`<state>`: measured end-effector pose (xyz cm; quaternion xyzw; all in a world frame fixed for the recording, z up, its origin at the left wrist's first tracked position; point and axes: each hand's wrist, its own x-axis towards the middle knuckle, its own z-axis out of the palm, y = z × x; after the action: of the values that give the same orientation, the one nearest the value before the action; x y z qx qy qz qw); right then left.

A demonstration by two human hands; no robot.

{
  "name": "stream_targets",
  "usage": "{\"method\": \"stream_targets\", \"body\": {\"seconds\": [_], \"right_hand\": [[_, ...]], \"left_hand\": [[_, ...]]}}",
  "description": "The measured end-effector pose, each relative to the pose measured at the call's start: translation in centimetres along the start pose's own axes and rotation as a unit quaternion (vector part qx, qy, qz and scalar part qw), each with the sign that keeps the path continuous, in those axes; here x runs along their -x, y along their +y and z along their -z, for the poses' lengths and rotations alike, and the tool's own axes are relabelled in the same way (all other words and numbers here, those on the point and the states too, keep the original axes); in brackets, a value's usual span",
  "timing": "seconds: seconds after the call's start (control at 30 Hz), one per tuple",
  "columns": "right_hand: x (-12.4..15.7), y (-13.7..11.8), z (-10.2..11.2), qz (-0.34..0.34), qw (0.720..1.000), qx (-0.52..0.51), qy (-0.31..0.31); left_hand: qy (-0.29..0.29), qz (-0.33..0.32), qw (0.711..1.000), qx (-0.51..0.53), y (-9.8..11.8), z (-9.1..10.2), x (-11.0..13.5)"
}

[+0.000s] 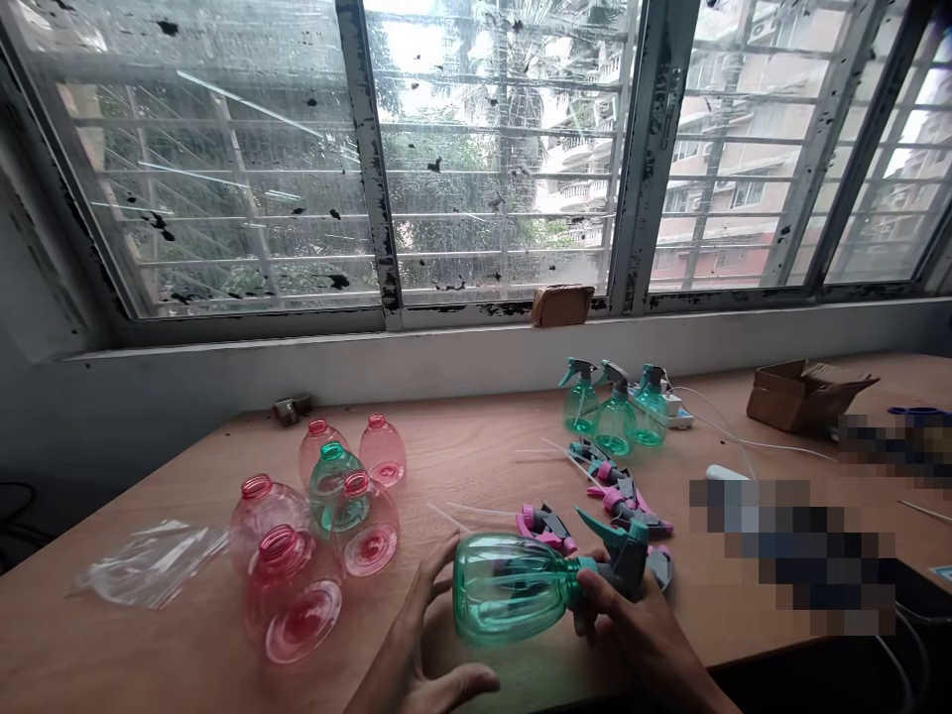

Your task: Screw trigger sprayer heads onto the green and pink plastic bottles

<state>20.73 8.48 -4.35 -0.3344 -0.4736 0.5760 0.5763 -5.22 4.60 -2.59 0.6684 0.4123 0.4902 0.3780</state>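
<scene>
A green transparent spray bottle (510, 590) lies tilted on its side in the air above the table's near edge, its trigger head pointing right. My right hand (632, 620) is closed around its neck, just under the grey and teal trigger head (625, 555). By the bottle's base is my left hand (416, 635), fingers spread, the thumb standing apart from the bottle; some fingertips are hidden at its side. Beyond the bottle lie several pink and grey trigger heads (546, 526) with thin white tubes.
Several pink bottles (372, 535) without heads and one green bottle (334, 486) stand at left, near a clear plastic bag (153, 565). Finished-looking green spray bottles (614, 421) stand at the back. A cardboard box (799, 402) and blurred patches are at right.
</scene>
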Motion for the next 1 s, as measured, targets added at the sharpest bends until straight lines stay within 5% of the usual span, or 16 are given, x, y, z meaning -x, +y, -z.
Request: {"method": "stream_targets", "body": {"seconds": [0.17,0.37,0.53,0.83,1.0], "right_hand": [[0.0,0.1,0.1,0.006,1.0,-0.022,-0.01],[-0.2,0.1,0.3,0.013,1.0,0.002,-0.011],[0.0,0.1,0.0,0.024,1.0,-0.007,-0.017],[0.3,-0.1,0.0,0.037,0.999,0.028,-0.012],[0.2,-0.1,0.3,0.027,0.999,0.018,-0.003]], "left_hand": [[0.022,0.056,0.996,0.066,0.1,0.5,-0.1],[0.03,-0.064,0.997,-0.012,1.0,0.2,0.7],[0.031,-0.084,0.996,0.028,0.4,0.1,0.7],[-0.007,0.067,0.994,0.087,0.0,0.1,-0.2],[0.01,0.008,0.999,0.034,0.6,0.1,0.3]]}}
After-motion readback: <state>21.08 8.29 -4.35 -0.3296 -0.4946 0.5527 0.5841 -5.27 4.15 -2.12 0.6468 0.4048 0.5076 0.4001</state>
